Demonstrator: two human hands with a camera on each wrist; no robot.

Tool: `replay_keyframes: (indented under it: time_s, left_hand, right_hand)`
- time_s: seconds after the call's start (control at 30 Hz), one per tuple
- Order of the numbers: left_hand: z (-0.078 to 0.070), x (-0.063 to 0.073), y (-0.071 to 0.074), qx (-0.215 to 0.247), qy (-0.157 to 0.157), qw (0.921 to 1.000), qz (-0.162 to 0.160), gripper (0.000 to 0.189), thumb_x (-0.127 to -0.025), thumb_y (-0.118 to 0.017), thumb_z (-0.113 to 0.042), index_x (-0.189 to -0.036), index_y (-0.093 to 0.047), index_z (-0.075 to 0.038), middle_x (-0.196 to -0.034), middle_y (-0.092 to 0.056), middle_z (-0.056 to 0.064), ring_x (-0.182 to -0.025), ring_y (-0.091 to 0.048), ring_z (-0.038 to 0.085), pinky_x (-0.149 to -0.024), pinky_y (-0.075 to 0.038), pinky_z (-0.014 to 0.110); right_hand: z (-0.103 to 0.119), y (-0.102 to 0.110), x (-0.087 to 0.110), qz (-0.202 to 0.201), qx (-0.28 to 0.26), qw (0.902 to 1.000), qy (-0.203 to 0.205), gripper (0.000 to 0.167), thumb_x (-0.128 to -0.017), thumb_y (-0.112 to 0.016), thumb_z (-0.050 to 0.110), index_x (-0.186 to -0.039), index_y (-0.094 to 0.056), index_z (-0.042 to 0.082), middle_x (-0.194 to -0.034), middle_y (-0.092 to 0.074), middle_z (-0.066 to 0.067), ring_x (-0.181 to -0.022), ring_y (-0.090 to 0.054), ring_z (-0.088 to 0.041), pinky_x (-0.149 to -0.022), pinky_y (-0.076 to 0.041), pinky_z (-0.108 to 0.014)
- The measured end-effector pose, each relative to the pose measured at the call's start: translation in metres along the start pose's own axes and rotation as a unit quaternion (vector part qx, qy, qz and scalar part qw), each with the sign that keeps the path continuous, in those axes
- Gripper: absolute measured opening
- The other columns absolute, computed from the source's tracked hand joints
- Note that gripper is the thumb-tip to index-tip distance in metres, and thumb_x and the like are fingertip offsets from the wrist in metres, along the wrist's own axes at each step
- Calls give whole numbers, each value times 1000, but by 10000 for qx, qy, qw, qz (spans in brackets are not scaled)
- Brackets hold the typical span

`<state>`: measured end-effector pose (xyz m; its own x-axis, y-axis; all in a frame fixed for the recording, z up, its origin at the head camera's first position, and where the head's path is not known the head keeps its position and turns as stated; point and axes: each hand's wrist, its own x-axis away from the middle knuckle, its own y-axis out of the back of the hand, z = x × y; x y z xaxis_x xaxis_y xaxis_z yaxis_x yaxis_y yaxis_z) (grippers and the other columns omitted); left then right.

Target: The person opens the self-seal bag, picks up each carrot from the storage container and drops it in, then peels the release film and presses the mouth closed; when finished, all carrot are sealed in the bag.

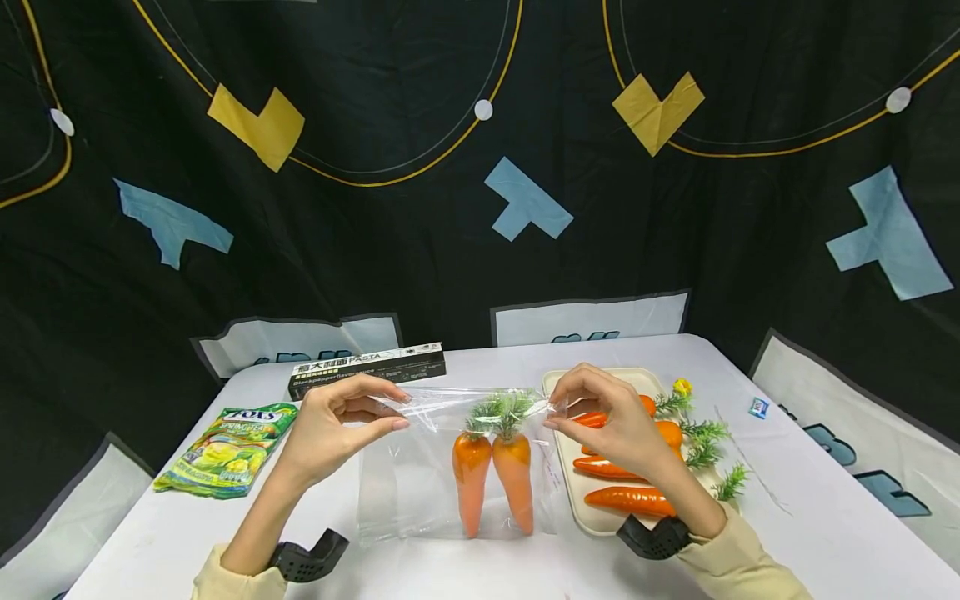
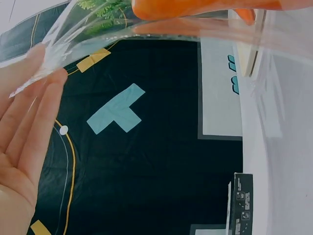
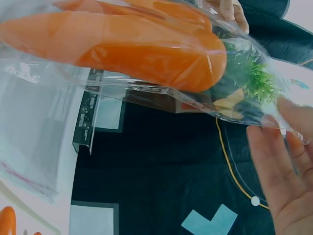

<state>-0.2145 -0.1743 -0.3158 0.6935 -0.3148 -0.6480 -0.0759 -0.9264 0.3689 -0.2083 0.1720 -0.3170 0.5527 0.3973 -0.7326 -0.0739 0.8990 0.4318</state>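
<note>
A clear plastic bag [image 1: 420,492] hangs upright in front of me, stretched between both hands. Two toy-like carrots [image 1: 512,475] with green tops are inside it, toward its right half. My left hand [image 1: 337,425] pinches the bag's upper left corner between thumb and fingers. At the upper right corner, my right hand [image 1: 611,417] pinches the film the same way. In the right wrist view the carrots [image 3: 156,54] lie close together behind the film, with the right hand [image 3: 283,171] at the bag's edge.
A cream tray [image 1: 581,512] with several more carrots [image 1: 630,500] stands to the right, partly behind my right hand. A green Fox's candy bag [image 1: 228,450] lies at the left. Behind it is a black pasta box [image 1: 367,367]. A small packet [image 1: 758,407] lies far right.
</note>
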Motion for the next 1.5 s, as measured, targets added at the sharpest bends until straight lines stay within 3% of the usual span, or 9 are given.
replay_keyframes:
  time_s: [0.23,0.5,0.7,0.8,1.0,1.27,1.5]
  left_hand:
    - [3,-3,-1,83,-103,9999,9,31,-73,-77,11,-100,-71,-5,-93,-71,9,-72,-69,18,-63,-57,29]
    - [3,-4,1,27,-206,9998,80,29,-73,-77,12,-95,-73,-7,-90,-72,8,-74,-71,18,-64,-57,30]
    - [0,-3,7,125,-250,9994,216,26,-74,-77,9,-95,-73,-7,-90,-72,9,-76,-71,20,-65,-57,31]
    - [-3,-1,14,18,-293,9995,136,28,-73,-76,13,-96,-73,-4,-91,-72,9,-78,-71,19,-66,-57,30]
    - [-12,4,41,-514,-81,9986,-8,32,-72,-75,17,-97,-72,-3,-94,-72,6,-81,-71,15,-67,-56,29]
    - [-23,15,92,-1412,449,9890,-38,33,-73,-75,15,-103,-70,1,-95,-72,-1,-81,-71,10,-69,-55,23]
    - [-9,27,141,-1914,1000,9764,-87,25,-79,-75,6,-102,-69,2,-91,-70,-13,-77,-69,4,-65,-52,15]
  right_hand:
    - [-18,1,5,-124,-229,9996,117,32,-76,-69,-20,-98,-64,3,-94,-62,-9,-81,-65,-21,-62,-57,-32]
    - [-12,-2,5,-314,-86,9995,-54,30,-76,-63,-26,-94,-65,-3,-92,-63,-13,-81,-64,-21,-62,-57,-31]
    - [-13,-4,2,-324,-120,9994,7,33,-78,-64,-22,-97,-67,5,-95,-64,-6,-83,-64,-18,-61,-57,-32]
    - [-7,-9,-4,-319,-254,9991,66,32,-77,-63,-24,-96,-67,2,-93,-64,-9,-80,-65,-21,-61,-57,-32]
    - [23,-28,-30,-402,-147,9991,3,24,-76,-64,-24,-90,-66,-5,-86,-64,-15,-72,-63,-25,-59,-57,-33]
    - [29,-72,-59,-371,-577,9966,-467,18,-79,-64,-19,-91,-66,-6,-87,-64,-16,-71,-63,-27,-60,-57,-32]
    - [20,-117,-83,-218,-1089,9903,-829,16,-82,-65,-15,-95,-67,-6,-90,-65,-17,-69,-65,-32,-59,-57,-38]
